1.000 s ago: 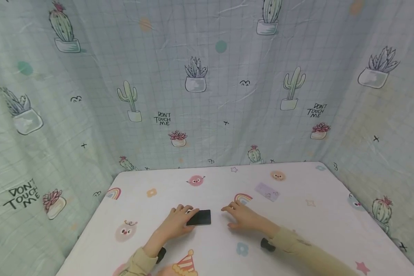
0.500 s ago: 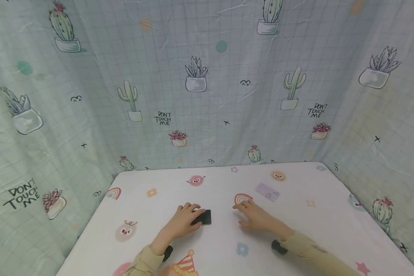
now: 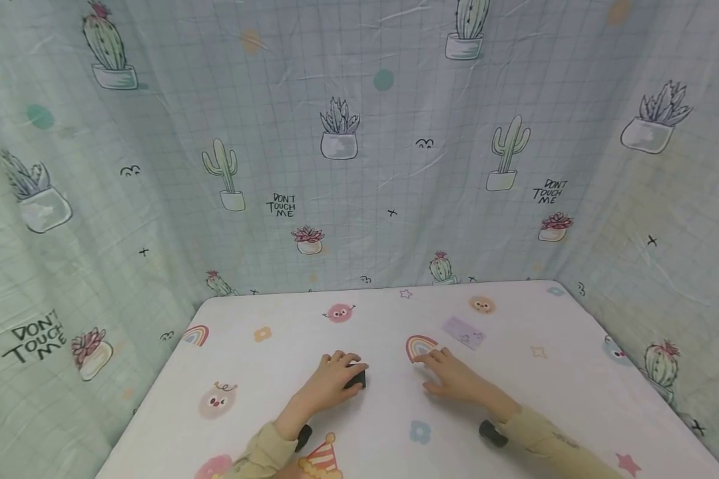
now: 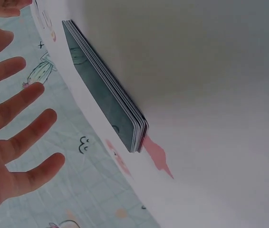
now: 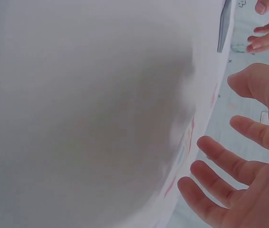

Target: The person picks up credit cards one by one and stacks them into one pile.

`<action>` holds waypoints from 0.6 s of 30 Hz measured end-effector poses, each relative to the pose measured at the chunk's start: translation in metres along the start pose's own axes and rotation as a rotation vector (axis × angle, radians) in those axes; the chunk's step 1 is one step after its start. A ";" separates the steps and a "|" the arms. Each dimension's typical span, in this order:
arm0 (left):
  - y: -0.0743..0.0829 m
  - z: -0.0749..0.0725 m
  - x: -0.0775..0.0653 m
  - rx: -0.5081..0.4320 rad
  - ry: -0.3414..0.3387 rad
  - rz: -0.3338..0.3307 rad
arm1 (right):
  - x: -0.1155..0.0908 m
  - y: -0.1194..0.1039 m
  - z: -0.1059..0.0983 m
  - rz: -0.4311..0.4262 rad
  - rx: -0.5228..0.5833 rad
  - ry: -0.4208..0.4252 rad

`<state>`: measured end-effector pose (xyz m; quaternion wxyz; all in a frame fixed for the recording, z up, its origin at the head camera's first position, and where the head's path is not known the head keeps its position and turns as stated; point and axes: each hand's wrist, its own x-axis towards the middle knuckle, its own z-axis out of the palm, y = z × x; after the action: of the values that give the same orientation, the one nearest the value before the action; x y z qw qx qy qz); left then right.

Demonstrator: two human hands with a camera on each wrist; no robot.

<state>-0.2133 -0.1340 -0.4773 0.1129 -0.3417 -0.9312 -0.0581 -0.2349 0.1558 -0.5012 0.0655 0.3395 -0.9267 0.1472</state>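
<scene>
A small rectangular stack of thin, dark-topped cards point(image 4: 103, 90) lies flat on the table, its layered pale edges showing in the left wrist view. My left hand point(image 3: 334, 380) is over the stack with fingers spread and slightly bent, hiding most of it in the head view. The left wrist view shows these fingers point(image 4: 23, 135) apart from the stack. To the right, near the printed rainbow, my right hand point(image 3: 455, 380) hovers low over the table with loosely bent fingers and holds nothing. Its thumb and fingers stand apart in the right wrist view.
The white tabletop point(image 3: 383, 426) carries printed faces, flowers and stars. Fabric walls point(image 3: 359, 186) with cactus prints enclose its back and both sides. A black wrist device point(image 3: 492, 434) sits under the right wrist, another point(image 3: 303, 439) under the left.
My left hand has slid right over the card stack, covering more of it. The right hand has moved right, away from the stack, which stays in place.
</scene>
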 end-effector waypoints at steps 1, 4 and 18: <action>0.001 0.002 0.002 0.002 0.008 0.009 | -0.001 0.001 0.000 0.000 -0.002 0.002; 0.005 0.005 0.007 0.015 0.026 0.027 | -0.003 0.002 0.001 0.007 -0.009 0.010; 0.025 0.009 0.037 0.028 -0.039 0.064 | -0.014 0.014 -0.002 0.097 -0.049 0.006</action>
<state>-0.2263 -0.0901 -0.4761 0.1011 -0.3706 -0.9226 -0.0349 -0.2335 0.1749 -0.5052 0.0692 0.2922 -0.9452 0.1284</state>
